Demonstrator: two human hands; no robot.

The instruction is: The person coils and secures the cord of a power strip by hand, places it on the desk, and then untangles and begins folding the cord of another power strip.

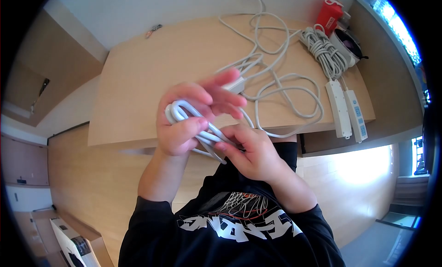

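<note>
Several folded loops of white cable [208,134] are bunched between my two hands, above the front edge of the wooden desk [133,83]. My left hand [186,117] has its thumb pressed over the loops at their left end, with its other fingers raised and partly blurred. At the right end of the bunch, my right hand [251,149] pinches the cable between thumb and fingers. Behind my hands, a white plug or socket block [235,86] is partly hidden by my left fingers. Loose cable [317,99] curls across the desk beyond it.
Two white power strips [339,108] [356,115] lie at the desk's right side, below a tied cable bundle [324,53]. A red container [329,16] and a round pouch [347,46] stand behind. A small keychain-like item [154,31] lies at the back left.
</note>
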